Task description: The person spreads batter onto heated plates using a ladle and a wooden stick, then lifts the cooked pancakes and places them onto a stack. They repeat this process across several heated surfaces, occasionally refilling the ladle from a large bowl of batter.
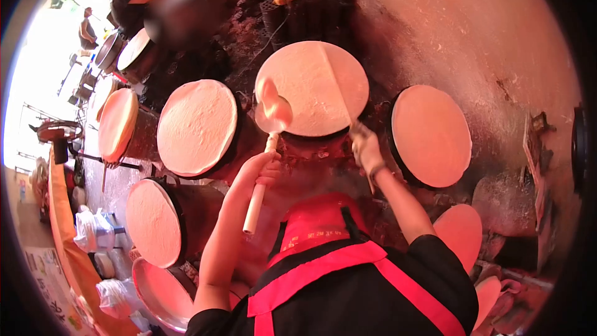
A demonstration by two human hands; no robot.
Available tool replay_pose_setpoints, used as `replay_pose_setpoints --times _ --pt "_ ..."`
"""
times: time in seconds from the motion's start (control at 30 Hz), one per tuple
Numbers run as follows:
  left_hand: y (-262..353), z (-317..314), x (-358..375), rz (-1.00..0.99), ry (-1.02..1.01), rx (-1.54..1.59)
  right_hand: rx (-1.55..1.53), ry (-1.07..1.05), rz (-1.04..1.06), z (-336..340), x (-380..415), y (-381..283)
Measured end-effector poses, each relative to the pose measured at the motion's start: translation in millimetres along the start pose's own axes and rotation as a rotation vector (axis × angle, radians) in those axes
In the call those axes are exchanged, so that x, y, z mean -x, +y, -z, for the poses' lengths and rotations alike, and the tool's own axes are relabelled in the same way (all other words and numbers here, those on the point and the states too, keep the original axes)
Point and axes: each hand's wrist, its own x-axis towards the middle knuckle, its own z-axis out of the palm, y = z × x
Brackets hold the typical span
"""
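My left hand point(268, 169) is closed around the pale handle of a ladle point(273, 115). White batter shows in and above the ladle's bowl, over the left part of a round griddle covered with a pale sheet point(298, 87). My right hand point(367, 149) is wrapped round the handle of a long, thin spatula point(336, 84). Its blade lies across the right part of the sheet, reaching to the far edge. Both hands are at the near side of this griddle, apart from each other.
More round griddles with pale sheets stand left point(198, 127) and right point(431, 135). Another sheet point(153, 223) is at the lower left. A person point(127, 9) is at the upper left, beside more round pans. Plastic bags point(94, 230) hang at the far left.
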Motion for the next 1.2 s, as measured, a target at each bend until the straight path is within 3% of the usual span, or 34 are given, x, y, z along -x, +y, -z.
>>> replay_pose_setpoints --times 0.07,0.13,0.17,0.2,0.3,0.37,0.43,0.47,0.53,0.67,0.7,0.73,0.83,1.0,1.2 --pt "3 10 11 -0.001 0.113 -0.079 -0.038 -0.073 0.42 -37 27 47" --pt "-3 42 19 0.028 0.119 0.039 0.142 -0.211 0.242 -42 56 63" --pt "-8 55 28 0.029 0.137 0.073 0.254 -0.207 0.383 -42 64 58" --pt "-13 67 38 0.026 0.155 0.109 0.28 -0.157 0.441 -40 66 52" --pt "-28 92 88 -0.121 0.256 0.017 -0.034 0.194 0.177 -39 58 53" --pt "-38 109 122 -0.185 0.245 0.076 0.049 0.25 0.204 -50 65 76" --pt "-51 130 155 -0.24 0.25 0.198 0.341 0.112 0.59 -60 57 133" --pt "-59 139 168 -0.258 0.247 0.249 0.213 -0.041 0.275 -90 91 102" --pt "-73 151 194 -0.328 0.272 0.367 0.697 -0.147 0.649 -142 105 81" --pt "-91 162 233 -0.475 0.383 0.472 0.784 -0.486 0.81 -269 86 44" --pt "-96 169 240 -0.53 0.373 0.484 0.978 -0.511 0.898 -302 81 34" --pt "-101 179 245 -0.578 0.343 0.527 0.962 -0.539 1.123 -328 67 39" --pt "-100 177 265 -0.712 0.41 0.618 1.177 -0.646 1.314 -393 38 29" --pt "-94 161 284 -0.873 0.474 0.822 1.337 -0.884 1.48 -407 -14 16" --pt "-86 139 276 -1.035 0.516 1.006 1.2 -0.959 1.406 -386 -59 -16"
